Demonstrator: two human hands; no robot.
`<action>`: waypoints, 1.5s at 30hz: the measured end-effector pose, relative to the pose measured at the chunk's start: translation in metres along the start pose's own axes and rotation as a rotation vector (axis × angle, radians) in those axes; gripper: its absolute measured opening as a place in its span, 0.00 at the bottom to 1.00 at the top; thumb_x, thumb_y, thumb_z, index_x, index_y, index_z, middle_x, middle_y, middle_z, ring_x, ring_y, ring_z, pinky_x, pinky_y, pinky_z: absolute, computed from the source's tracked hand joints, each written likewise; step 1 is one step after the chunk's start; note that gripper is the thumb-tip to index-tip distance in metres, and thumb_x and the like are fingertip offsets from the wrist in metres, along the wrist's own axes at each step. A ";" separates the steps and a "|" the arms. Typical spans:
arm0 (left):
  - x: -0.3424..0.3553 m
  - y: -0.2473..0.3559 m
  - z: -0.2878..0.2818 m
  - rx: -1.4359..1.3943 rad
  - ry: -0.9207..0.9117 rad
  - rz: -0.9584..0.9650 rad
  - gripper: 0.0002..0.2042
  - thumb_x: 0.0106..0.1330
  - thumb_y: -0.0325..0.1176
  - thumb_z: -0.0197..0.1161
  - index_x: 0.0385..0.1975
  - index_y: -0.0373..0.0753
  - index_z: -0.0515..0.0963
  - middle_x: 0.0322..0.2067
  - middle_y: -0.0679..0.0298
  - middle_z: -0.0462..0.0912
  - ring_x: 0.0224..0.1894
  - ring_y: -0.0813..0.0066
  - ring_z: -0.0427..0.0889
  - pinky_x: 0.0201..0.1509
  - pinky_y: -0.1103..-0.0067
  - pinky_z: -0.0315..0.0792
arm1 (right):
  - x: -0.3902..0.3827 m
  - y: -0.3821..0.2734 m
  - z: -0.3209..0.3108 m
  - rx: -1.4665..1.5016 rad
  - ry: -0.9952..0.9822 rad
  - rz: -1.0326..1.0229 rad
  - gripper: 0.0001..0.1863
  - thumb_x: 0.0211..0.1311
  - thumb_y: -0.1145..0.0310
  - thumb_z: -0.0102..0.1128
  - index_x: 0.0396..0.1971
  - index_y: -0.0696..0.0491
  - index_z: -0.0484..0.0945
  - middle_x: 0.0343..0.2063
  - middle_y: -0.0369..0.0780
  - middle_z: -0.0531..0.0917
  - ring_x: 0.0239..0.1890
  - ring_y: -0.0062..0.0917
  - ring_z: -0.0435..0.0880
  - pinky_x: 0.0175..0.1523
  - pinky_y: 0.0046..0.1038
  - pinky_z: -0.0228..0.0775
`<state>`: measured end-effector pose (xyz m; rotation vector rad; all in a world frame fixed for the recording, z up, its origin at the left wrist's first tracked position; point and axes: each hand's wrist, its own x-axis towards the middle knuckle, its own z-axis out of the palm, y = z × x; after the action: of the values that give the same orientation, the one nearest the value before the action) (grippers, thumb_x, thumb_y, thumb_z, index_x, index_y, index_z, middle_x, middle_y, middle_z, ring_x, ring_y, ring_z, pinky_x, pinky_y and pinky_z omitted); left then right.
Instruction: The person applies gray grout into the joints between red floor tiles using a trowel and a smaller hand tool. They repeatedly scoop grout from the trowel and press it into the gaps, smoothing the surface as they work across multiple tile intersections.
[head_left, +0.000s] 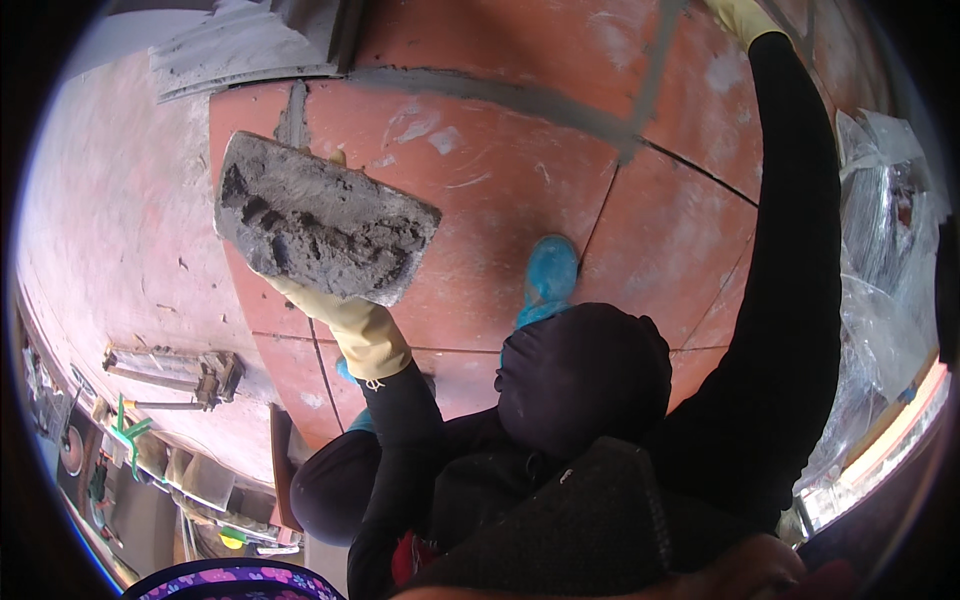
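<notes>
My left hand (330,315), in a cream rubber glove, grips a rectangular board (300,180) bearing lumpy grey mortar (330,240); some of its fingers are hidden beneath the board. My right hand (745,20), also gloved, reaches to the upper right edge of the picture, and its fingers are cut off. Beneath both hands are large reddish floor tiles (460,170), with a grey band of grout (500,95) across the upper part and narrow dark joints elsewhere. My blue rubber boot (550,270) rests on the tiles below the board, beside my dark-clothed knee.
Grey slabs (240,50) lie at the upper left. A tile-cutter-like tool (170,375) rests on the pale floor (110,200) at left, above assorted tools and green-handled items (130,430). Crumpled clear plastic sheeting (880,270) runs along the right side.
</notes>
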<state>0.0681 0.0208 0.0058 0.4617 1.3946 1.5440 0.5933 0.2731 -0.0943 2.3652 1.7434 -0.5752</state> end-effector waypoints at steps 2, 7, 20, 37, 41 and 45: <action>0.003 0.000 0.000 -0.051 -0.004 -0.041 0.39 0.72 0.67 0.37 0.74 0.43 0.55 0.64 0.46 0.69 0.61 0.44 0.76 0.63 0.54 0.75 | -0.010 0.006 -0.002 -0.017 -0.012 0.002 0.18 0.68 0.68 0.43 0.55 0.50 0.74 0.34 0.45 0.82 0.34 0.36 0.82 0.35 0.41 0.72; 0.004 0.002 0.004 -0.099 -0.087 -0.023 0.40 0.72 0.68 0.37 0.73 0.42 0.55 0.64 0.48 0.70 0.60 0.45 0.77 0.63 0.53 0.75 | -0.034 0.012 0.008 -0.058 -0.074 0.010 0.18 0.68 0.69 0.43 0.55 0.50 0.74 0.34 0.46 0.83 0.35 0.38 0.83 0.35 0.43 0.73; -0.008 0.023 0.025 -0.023 -0.058 0.043 0.44 0.70 0.71 0.36 0.74 0.40 0.54 0.60 0.36 0.73 0.58 0.45 0.78 0.61 0.57 0.76 | -0.147 0.008 0.062 -0.168 -0.098 -0.067 0.19 0.67 0.73 0.43 0.55 0.59 0.73 0.48 0.59 0.82 0.54 0.55 0.79 0.56 0.49 0.71; -0.009 0.004 -0.006 0.204 -0.219 0.593 0.38 0.69 0.38 0.64 0.74 0.38 0.51 0.65 0.42 0.67 0.62 0.50 0.75 0.64 0.60 0.75 | -0.236 -0.010 0.070 -0.226 -0.308 0.058 0.18 0.69 0.73 0.44 0.55 0.59 0.73 0.48 0.57 0.82 0.51 0.52 0.82 0.54 0.49 0.73; -0.006 0.006 -0.012 0.275 -0.205 0.640 0.35 0.71 0.38 0.60 0.74 0.38 0.51 0.65 0.42 0.66 0.61 0.51 0.75 0.63 0.60 0.75 | -0.259 -0.006 0.082 -0.282 -0.312 0.021 0.19 0.69 0.73 0.44 0.57 0.59 0.72 0.46 0.56 0.83 0.50 0.51 0.83 0.53 0.48 0.74; -0.009 0.010 -0.010 0.288 -0.243 0.607 0.34 0.73 0.39 0.58 0.74 0.38 0.51 0.66 0.42 0.65 0.62 0.50 0.74 0.64 0.59 0.74 | -0.284 0.003 0.101 -0.247 -0.260 -0.004 0.24 0.72 0.67 0.43 0.66 0.52 0.68 0.44 0.55 0.84 0.46 0.50 0.84 0.50 0.47 0.74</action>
<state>0.0600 0.0090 0.0147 1.2999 1.3547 1.6789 0.5025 -0.0141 -0.0771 2.0218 1.6029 -0.5985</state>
